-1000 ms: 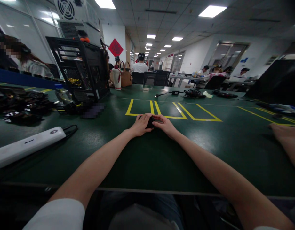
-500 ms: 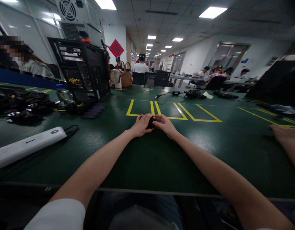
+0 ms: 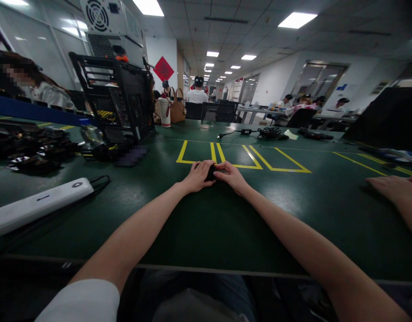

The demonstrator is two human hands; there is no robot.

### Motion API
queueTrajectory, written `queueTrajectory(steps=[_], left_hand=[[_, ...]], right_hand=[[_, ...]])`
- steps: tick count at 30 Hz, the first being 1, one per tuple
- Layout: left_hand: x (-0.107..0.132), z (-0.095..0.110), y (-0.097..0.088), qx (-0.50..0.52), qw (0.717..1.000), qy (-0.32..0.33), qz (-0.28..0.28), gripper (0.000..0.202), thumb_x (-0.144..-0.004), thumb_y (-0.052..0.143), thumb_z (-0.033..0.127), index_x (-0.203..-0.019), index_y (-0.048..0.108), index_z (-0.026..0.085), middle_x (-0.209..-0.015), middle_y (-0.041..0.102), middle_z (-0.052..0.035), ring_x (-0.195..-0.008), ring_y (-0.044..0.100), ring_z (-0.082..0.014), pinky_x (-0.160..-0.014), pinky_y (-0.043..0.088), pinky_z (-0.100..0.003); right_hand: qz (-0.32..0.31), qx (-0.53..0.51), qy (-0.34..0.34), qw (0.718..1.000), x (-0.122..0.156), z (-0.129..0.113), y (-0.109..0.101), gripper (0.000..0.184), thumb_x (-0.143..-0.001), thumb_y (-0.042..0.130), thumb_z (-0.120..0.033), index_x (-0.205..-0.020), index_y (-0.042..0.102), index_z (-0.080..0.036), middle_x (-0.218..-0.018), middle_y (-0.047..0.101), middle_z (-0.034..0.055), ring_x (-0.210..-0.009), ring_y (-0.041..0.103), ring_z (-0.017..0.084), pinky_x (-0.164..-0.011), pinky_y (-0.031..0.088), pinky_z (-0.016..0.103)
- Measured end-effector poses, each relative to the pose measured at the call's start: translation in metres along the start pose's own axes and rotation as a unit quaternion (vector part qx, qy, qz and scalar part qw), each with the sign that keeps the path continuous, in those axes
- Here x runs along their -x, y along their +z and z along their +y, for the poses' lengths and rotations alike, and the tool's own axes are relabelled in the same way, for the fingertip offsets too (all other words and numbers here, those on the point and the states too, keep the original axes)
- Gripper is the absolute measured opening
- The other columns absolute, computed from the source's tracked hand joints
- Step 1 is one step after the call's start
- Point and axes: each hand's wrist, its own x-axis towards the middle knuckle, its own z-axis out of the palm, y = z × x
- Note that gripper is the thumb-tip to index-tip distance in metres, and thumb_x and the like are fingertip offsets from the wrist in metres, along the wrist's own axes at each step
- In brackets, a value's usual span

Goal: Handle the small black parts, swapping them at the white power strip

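My left hand [image 3: 196,176] and my right hand [image 3: 230,176] meet on the dark green table [image 3: 206,223], just short of the yellow floor-style markings [image 3: 241,157]. Both hands have their fingers curled around a small black object [image 3: 212,172] held between them. Most of that object is hidden by the fingers, so I cannot tell what it is. Both forearms stretch straight out from my body over the table.
A white power strip [image 3: 38,205] lies at the left. Behind it stand an open black computer case [image 3: 115,103] and a pile of dark parts [image 3: 31,150]. Another person's hand [image 3: 393,190] rests on the table at the right. Cables and an adapter [image 3: 266,132] lie farther back.
My hands have stayed together on the small black object. The other person's hand at the right has slid a little further left onto the table.
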Motion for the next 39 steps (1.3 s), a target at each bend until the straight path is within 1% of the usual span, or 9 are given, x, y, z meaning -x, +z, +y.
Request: queueTrajectory(steps=[4, 8, 13, 16, 19, 25, 30, 35, 39], left_hand=[[0.0, 0.0001, -0.0009, 0.003, 1.0, 0.002, -0.003, 0.06, -0.069, 0.056, 0.028, -0.119, 0.024, 0.022, -0.119, 0.041, -0.0075, -0.114, 0.037, -0.0224, -0.098, 0.021, -0.04], [0.0003, 0.001, -0.0021, 0.006, 1.0, -0.001, -0.009, 0.059, -0.069, 0.056, 0.028, -0.119, 0.025, 0.022, -0.119, 0.041, -0.0075, -0.115, 0.037, -0.0225, -0.098, 0.021, -0.041], [0.0005, 0.002, -0.0018, 0.004, 1.0, -0.003, -0.002, 0.058, -0.07, 0.056, 0.029, -0.119, 0.025, 0.022, -0.119, 0.041, -0.0077, -0.114, 0.038, -0.0228, -0.097, 0.022, -0.041], [0.0004, 0.0021, -0.0011, 0.002, 1.0, -0.005, 0.0, 0.058, -0.07, 0.056, 0.03, -0.119, 0.025, 0.022, -0.119, 0.041, -0.0075, -0.114, 0.038, -0.0227, -0.097, 0.022, -0.04], [0.0004, 0.0018, -0.0009, -0.001, 1.0, 0.001, 0.002, 0.058, -0.07, 0.056, 0.029, -0.119, 0.024, 0.021, -0.12, 0.041, -0.0077, -0.115, 0.037, -0.0225, -0.097, 0.022, -0.04], [0.0005, 0.0009, -0.0014, -0.002, 1.0, 0.004, -0.002, 0.057, -0.071, 0.055, 0.029, -0.119, 0.025, 0.021, -0.12, 0.042, -0.0075, -0.114, 0.037, -0.0221, -0.097, 0.022, -0.04], [0.0003, 0.0011, -0.0008, -0.002, 1.0, 0.0, 0.0, 0.058, -0.071, 0.055, 0.03, -0.119, 0.025, 0.022, -0.12, 0.041, -0.0075, -0.114, 0.037, -0.0222, -0.097, 0.021, -0.04], [0.0007, 0.0015, -0.0016, 0.002, 1.0, -0.001, -0.002, 0.058, -0.07, 0.056, 0.029, -0.119, 0.025, 0.022, -0.119, 0.042, -0.0075, -0.114, 0.037, -0.0229, -0.097, 0.021, -0.04], [0.0007, 0.0017, -0.0028, 0.002, 1.0, 0.0, -0.005, 0.058, -0.07, 0.056, 0.028, -0.119, 0.025, 0.021, -0.119, 0.042, -0.0077, -0.114, 0.038, -0.0227, -0.097, 0.021, -0.04]], right_hand=[[-0.002, 0.01, 0.018, 1.0, -0.001, -0.0005, -0.0006, 0.034, -0.061, 0.066, -0.029, -0.091, 0.053, -0.019, -0.096, 0.057, 0.0036, -0.086, 0.057, 0.016, -0.081, 0.044, 0.037], [-0.021, 0.002, -0.007, 1.0, 0.0005, -0.0025, -0.0016, 0.036, -0.057, 0.07, -0.024, -0.087, 0.051, -0.02, -0.091, 0.057, 0.001, -0.088, 0.055, 0.015, -0.083, 0.044, 0.035], [-0.004, 0.01, -0.015, 1.0, 0.0, -0.0024, -0.0006, 0.022, -0.064, 0.064, -0.029, -0.079, 0.052, -0.02, -0.086, 0.057, -0.0002, -0.078, 0.056, 0.012, -0.08, 0.044, 0.034], [0.016, 0.011, -0.021, 1.0, -0.0022, -0.0008, -0.0004, 0.027, -0.062, 0.066, -0.026, -0.084, 0.052, -0.02, -0.088, 0.057, 0.0001, -0.08, 0.056, 0.013, -0.082, 0.043, 0.035], [0.008, 0.018, -0.005, 1.0, -0.0033, 0.0001, -0.0012, 0.034, -0.063, 0.065, -0.026, -0.094, 0.052, -0.02, -0.094, 0.057, 0.0023, -0.085, 0.057, 0.014, -0.085, 0.042, 0.037], [-0.02, 0.023, -0.032, 0.999, 0.0004, -0.0026, -0.0008, 0.032, -0.059, 0.068, -0.024, -0.086, 0.052, -0.02, -0.095, 0.057, 0.0018, -0.091, 0.054, 0.015, -0.086, 0.042, 0.035], [-0.002, 0.025, -0.031, 0.999, -0.0003, -0.0018, 0.0006, 0.024, -0.063, 0.065, -0.029, -0.082, 0.052, -0.02, -0.09, 0.058, 0.0012, -0.085, 0.056, 0.015, -0.081, 0.045, 0.035], [0.008, 0.029, -0.025, 0.999, -0.0032, 0.0033, -0.0008, 0.032, -0.062, 0.066, -0.029, -0.09, 0.053, -0.02, -0.094, 0.058, 0.003, -0.087, 0.057, 0.016, -0.085, 0.043, 0.038], [-0.013, 0.023, -0.01, 1.0, -0.0016, 0.0028, -0.0014, 0.034, -0.062, 0.066, -0.027, -0.092, 0.052, -0.019, -0.099, 0.057, 0.0041, -0.089, 0.057, 0.016, -0.086, 0.043, 0.038]])
